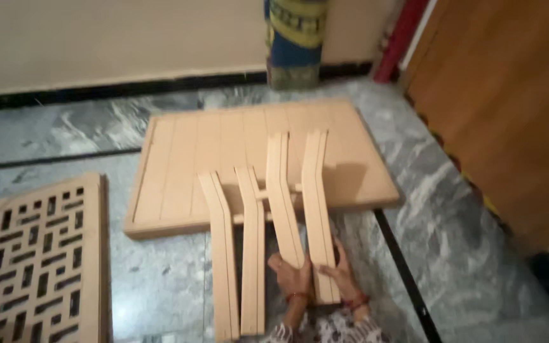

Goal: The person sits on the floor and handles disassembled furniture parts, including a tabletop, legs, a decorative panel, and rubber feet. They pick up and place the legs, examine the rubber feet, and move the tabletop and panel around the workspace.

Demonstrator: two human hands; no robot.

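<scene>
Four bent beige slats lie across the ribbed panel (249, 159). Left hand (293, 274) and right hand (340, 270) each grip the rightmost pair (300, 209); best kept parallel, ends level.

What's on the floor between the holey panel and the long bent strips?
Nothing: in the head view, only bare grey marble floor lies between the beige slotted plastic panel and the beige bent plastic strips.
</scene>
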